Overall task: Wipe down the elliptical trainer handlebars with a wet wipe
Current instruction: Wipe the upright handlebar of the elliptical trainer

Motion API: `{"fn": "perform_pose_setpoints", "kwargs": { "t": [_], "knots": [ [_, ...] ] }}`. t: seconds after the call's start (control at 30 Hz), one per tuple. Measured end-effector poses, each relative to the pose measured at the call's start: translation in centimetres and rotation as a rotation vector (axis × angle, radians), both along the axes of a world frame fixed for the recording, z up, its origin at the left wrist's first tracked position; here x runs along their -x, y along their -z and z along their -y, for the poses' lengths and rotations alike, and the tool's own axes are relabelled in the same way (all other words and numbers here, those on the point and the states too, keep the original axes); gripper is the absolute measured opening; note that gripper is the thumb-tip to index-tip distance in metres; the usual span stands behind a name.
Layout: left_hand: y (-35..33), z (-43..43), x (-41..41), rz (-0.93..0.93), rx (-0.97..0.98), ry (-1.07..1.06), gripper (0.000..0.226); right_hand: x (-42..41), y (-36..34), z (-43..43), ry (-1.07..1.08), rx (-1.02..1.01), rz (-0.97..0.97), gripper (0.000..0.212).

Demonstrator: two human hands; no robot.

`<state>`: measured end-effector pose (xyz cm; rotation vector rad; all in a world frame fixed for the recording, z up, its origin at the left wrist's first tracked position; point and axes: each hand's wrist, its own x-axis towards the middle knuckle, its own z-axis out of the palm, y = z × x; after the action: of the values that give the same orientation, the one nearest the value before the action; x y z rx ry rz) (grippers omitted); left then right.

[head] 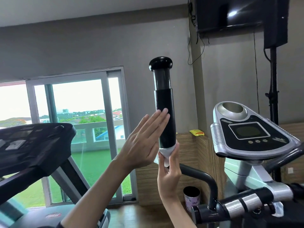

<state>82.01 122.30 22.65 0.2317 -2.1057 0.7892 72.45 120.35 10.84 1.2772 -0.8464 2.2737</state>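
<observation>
The upright handlebar of the elliptical trainer stands in the middle of the view, its black foam grip topped by a rounded black knob. The wet wipe, white and crumpled, is wrapped round the lower end of that foam grip. The right hand reaches up from below on a bare forearm and holds the wipe against the bar, thumb on the near side and fingers curled round behind, so the grasp is narrow and closed about wipe and bar together. The left hand comes in from the lower left, its forearm slanting upward; its palm is flat, the fingers straight and pressed side by side, with the fingertips lying against the left side of the foam grip above the wipe, holding nothing. To the right sits the trainer's grey and black console, and below it a horizontal bar with silver bands. A treadmill fills the left side before a sliding glass door. A yellow packet lies on the top edge of a wooden ledge behind the handlebar.
</observation>
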Motion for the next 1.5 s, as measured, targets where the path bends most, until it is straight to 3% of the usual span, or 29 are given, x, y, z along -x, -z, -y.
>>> {"fn": "perform_pose_setpoints", "kwargs": {
  "t": [0.27, 0.5, 0.93, 1.23, 1.5],
  "knots": [
    [0.1, -0.2, -0.2, 0.010, -0.015, -0.008, 0.064, 0.3, 1.2, -0.1, -0.098, -0.157, 0.057, 0.065],
    [0.1, -0.4, -0.1, 0.010, -0.054, -0.017, 0.066, 0.5, -1.8, -2.2, -0.073, -0.098, -0.031, 0.068],
    [0.1, -1.2, -0.3, 0.026, -0.099, -0.050, 0.064, 1.0, 0.4, -0.9, -0.196, -0.240, 0.089, 0.064],
    [1.7, -1.7, 0.0, -0.056, -0.146, -0.029, 0.061, 0.1, -2.7, -2.8, -0.155, -0.084, 0.047, 0.058],
    [6.2, 0.0, 0.5, -0.099, -0.167, -0.004, 0.062, 0.6, 0.4, 0.3, -0.152, -0.077, 0.080, 0.059]
  ]
}}
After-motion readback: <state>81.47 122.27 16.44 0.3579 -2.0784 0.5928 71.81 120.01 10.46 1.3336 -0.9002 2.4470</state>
